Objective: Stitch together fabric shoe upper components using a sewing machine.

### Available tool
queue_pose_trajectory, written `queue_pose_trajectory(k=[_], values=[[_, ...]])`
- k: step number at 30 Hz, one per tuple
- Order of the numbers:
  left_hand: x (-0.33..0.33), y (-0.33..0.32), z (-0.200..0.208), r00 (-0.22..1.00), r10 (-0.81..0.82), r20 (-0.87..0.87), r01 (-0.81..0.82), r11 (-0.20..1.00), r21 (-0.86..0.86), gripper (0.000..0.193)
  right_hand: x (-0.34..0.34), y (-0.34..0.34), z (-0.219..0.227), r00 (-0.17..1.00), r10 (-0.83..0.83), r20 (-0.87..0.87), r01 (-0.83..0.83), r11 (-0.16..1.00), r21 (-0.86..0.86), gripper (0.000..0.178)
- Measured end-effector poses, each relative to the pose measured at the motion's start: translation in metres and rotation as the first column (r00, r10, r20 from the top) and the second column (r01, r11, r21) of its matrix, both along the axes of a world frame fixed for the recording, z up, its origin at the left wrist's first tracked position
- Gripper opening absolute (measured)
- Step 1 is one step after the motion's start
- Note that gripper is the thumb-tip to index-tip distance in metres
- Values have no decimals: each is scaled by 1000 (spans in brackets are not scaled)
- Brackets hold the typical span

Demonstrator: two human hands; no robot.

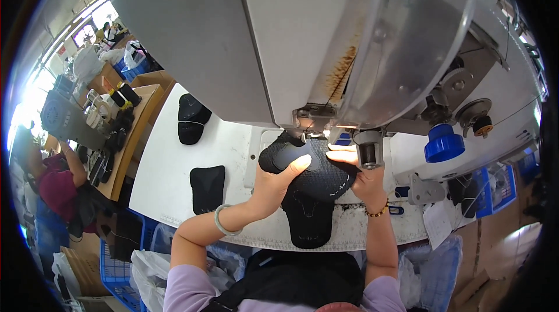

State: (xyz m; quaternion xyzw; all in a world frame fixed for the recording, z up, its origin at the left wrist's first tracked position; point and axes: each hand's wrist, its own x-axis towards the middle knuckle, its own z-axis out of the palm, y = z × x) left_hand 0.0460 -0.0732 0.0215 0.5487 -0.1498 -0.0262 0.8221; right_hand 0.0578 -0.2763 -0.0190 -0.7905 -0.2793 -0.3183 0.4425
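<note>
A black textured fabric piece (326,175), shaped like part of a shoe upper, lies under the needle area of a sewing machine (198,38). Light stitch marks show along its lower right edge. My left hand (276,187) grips its left side, thumb pressed on top and fingers tucked underneath. At the right edge my right hand (368,184) pinches the piece, its fingers partly hidden by the machine's presser parts. A narrower black tongue-shaped part (310,224) hangs from below it toward the table's front edge; whether the two are joined I cannot tell.
Two black fabric pieces (207,189) lie on the white table (166,178) at left. A blue knob (443,144) sticks out at the machine's right. Blue crates (495,189) stand at both sides. Far left, another person (61,181) works near a wooden bench (137,131) with thread spools.
</note>
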Motion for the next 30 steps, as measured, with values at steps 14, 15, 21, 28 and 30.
queue_pose_trajectory(k=[14, 15, 21, 28, 30], values=[[17, 9, 4, 996, -40, -75, 49, 991, 123, 21, -7, 4, 4, 998, -45, 45, 48, 996, -73, 36], [19, 9, 6, 996, -40, -75, 49, 991, 122, 21, -8, 5, 5, 998, -49, 39, 52, 995, -85, 36], [33, 19, 15, 956, -135, -261, 138, 990, -9, 18, -14, 16, 10, 965, -109, 237, 156, 969, -190, 33], [40, 24, 10, 948, -121, -293, 130, 991, 11, 16, -15, 28, 19, 939, -132, 318, 202, 959, -199, 33], [42, 28, 5, 947, -172, -269, 167, 985, -43, 15, -17, 29, 19, 943, -138, 302, 204, 958, -199, 33]])
